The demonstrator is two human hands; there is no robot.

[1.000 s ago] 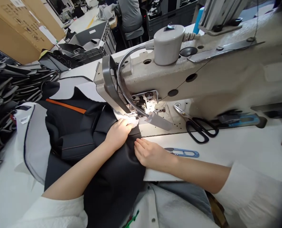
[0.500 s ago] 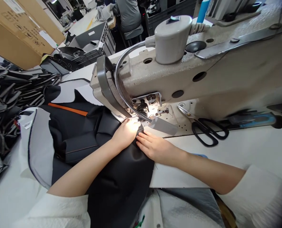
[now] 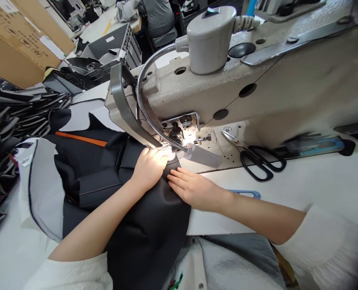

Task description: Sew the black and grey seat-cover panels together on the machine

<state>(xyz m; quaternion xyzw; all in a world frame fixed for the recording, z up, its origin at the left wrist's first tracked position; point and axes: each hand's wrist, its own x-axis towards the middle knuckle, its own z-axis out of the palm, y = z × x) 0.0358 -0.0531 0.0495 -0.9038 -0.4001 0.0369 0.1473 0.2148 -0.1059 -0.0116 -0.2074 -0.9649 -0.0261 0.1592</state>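
A large black leather-like sewn cover (image 3: 149, 229) with stitched seams lies under the sewing machine (image 3: 209, 96) and hangs over the table's front edge. My left hand (image 3: 150, 167) grips the cover just left of the lit presser foot area, its fingers bent. Flat on the cover's right edge, in front of the machine, rests my right hand (image 3: 194, 189) with its fingers stretched out. Glare and my left fingers hide the needle point. An orange strip (image 3: 81, 139) lies across the black material at the left.
Black-handled scissors (image 3: 259, 161) lie on the machine bed's right side. A blue flat tool (image 3: 245, 194) is partly behind my right forearm. Stacked dark pieces (image 3: 13, 121) fill the left, with a cardboard box (image 3: 25, 40) and a grey crate (image 3: 115, 48) behind. A seated person (image 3: 158, 20) is farther back.
The view has shifted slightly, so the machine appears farther left and higher. My left hand has slid a little left from the presser foot, widening the gap between my hands.
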